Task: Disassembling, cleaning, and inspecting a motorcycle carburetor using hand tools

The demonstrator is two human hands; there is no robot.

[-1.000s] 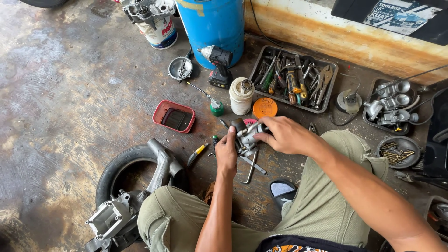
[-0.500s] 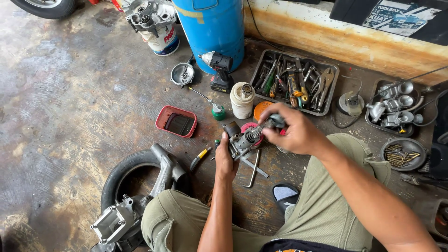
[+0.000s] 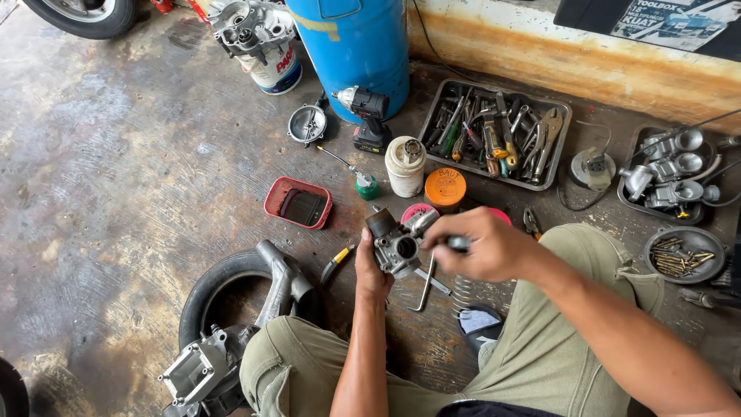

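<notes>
Your left hand (image 3: 372,266) is wrapped around the grey cast-metal carburetor body (image 3: 397,245), held above the floor, so keep it braced while your right hand (image 3: 482,245), closed on a dark-handled tool (image 3: 457,243), works in square. Open concrete floor (image 3: 131,154) sits at 9 o'clock; the red rectangular tray (image 3: 299,202) at 10 and grey metal tool tray (image 3: 494,133) at 1 crowd you.

Floor (image 3: 116,154) — stained, worn concrete, damp-looking patches. Wall base (image 3: 540,54) along top edge — yellowed, rust-streaked. Blue drum (image 3: 351,42) against it. Light even, daylight-like.
</notes>
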